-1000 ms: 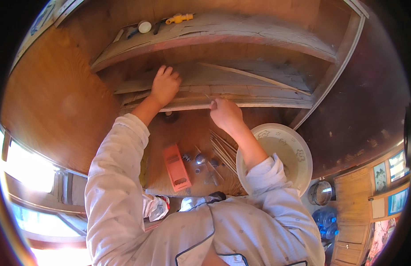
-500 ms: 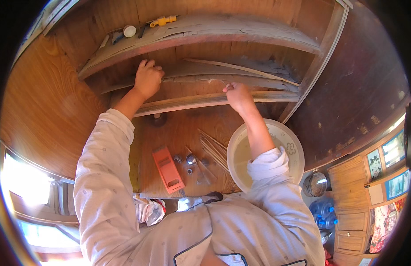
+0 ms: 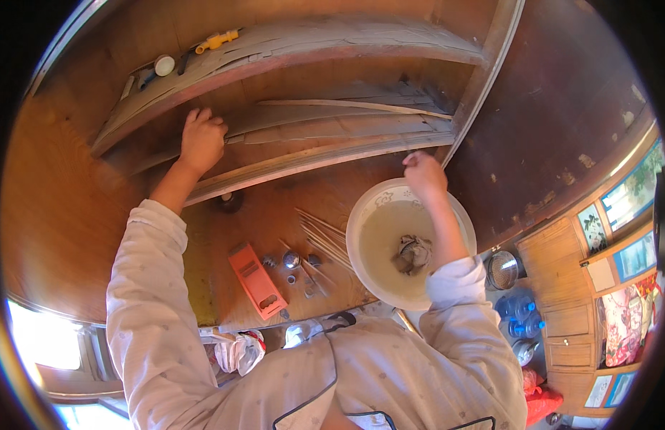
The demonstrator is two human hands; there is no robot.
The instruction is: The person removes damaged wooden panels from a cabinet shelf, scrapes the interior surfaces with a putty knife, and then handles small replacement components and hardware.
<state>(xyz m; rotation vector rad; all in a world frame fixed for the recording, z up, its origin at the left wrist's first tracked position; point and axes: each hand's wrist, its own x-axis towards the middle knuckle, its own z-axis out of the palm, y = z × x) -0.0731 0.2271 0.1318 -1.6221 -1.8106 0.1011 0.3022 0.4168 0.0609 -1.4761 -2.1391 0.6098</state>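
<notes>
My left hand (image 3: 203, 142), its fingers curled in, is at the left part of the lower shelf (image 3: 297, 137) of a wooden cabinet. Whatever its fingers may hold is hidden. My right hand (image 3: 426, 175) is closed in a pinch over the far rim of a large pale basin (image 3: 357, 236), and nothing I can name shows between its fingers. Cloudy water fills part of the basin, with a wet grey-brown rag (image 3: 413, 254) lying in it. Wrinkled lining paper covers the shelves, and a thin wooden strip (image 3: 354, 106) lies along the lower one.
On the upper shelf are a yellow valve fitting (image 3: 216, 41) and a white round cap (image 3: 164, 66). The wooden top below holds an orange-red grater (image 3: 256, 281), several thin sticks (image 3: 324, 236) and small metal pieces (image 3: 292, 259). Blue water bottles (image 3: 520, 315) stand at the right.
My right hand has moved from the lower shelf's edge rightward and down to the basin. The view has turned right, and the rag in the water now shows. My left hand stays by the shelf.
</notes>
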